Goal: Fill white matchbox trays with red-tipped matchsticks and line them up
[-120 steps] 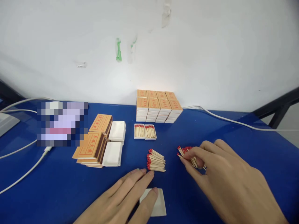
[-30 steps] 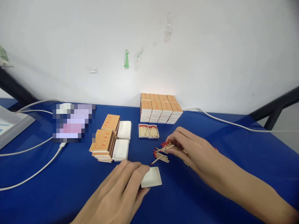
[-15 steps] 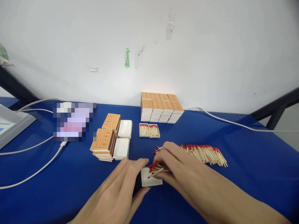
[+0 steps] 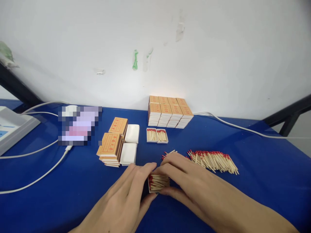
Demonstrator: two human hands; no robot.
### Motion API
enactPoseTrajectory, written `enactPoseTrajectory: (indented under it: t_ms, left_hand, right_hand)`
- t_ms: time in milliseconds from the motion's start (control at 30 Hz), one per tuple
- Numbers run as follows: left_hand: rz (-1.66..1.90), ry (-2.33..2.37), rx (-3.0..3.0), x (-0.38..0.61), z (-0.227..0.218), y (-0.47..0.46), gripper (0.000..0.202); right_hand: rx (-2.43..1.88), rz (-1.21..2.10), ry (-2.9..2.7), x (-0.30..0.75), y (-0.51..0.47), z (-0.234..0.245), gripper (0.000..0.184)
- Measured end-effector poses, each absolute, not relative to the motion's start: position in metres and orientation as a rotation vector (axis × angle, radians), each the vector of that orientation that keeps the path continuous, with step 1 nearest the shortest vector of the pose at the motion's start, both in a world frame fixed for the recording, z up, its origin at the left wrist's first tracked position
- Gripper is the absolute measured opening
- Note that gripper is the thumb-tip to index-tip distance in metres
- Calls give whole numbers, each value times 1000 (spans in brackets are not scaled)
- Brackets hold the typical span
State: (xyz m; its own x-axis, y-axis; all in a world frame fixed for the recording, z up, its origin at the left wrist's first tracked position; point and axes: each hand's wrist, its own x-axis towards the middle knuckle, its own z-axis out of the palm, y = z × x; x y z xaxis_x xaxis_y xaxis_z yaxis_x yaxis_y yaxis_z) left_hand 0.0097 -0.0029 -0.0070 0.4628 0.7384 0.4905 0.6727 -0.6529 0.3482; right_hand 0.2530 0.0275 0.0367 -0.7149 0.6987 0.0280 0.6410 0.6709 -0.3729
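Note:
Between the thumb and fingers of my left hand [image 4: 123, 194] is a small white matchbox tray [image 4: 153, 191], pinched at its left end. Matches [image 4: 157, 182] lie in it, roughly crosswise, most red heads to the left. The fingers of my right hand [image 4: 184, 176] curl around the right end of those matches, thumb at the tray's near edge; the fingertips are partly hidden. Just beyond this hand is a long heap of loose matches [image 4: 213, 160], with a few strays on its left. Two filled trays [image 4: 157, 141] sit side by side farther back.
On the blue table [image 4: 73, 181], orange matchbox sleeves [image 4: 111, 144] are stacked at left beside white empty trays [image 4: 128, 153]. Closed matchboxes [image 4: 170, 111] form a block against the wall. A blurred-out device [image 4: 80, 126], white cables [image 4: 55, 168] and a pale plastic container [image 4: 17, 129] occupy the left side.
My right hand has lowered its bunch of matches into the tray, which was bare before and now has matches across it. My left hand still grips the tray. The view has shifted slightly.

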Motion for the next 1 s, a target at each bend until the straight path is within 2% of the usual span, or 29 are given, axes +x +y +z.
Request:
enactPoseTrajectory:
  t_ms: [133,333,433,667,867,1000]
  left_hand:
    - [964,1253,2616,11,-5,-4,33]
    - [960,1241,2594,12,-7,-4,32]
    - [940,1231,2567,12,-7,-3,32]
    - [896,1213,2615,11,-4,-3,32]
    - [794,1211,2567,8,-8,-6,33]
    - [880,1161,2579,6,-11,-10,38]
  right_hand:
    - [-1151,964,-2512,259,32,38,10]
    - [-1069,1179,-2330,263,41,33,4]
    - [-1134,1193,-2297,269,42,35,11]
    - [-1070,1113,-2283,271,43,22,6]
    - [-1094,1250,-2190,277,43,29,11]
    - [-1229,1116,-2043,281,44,39,11]
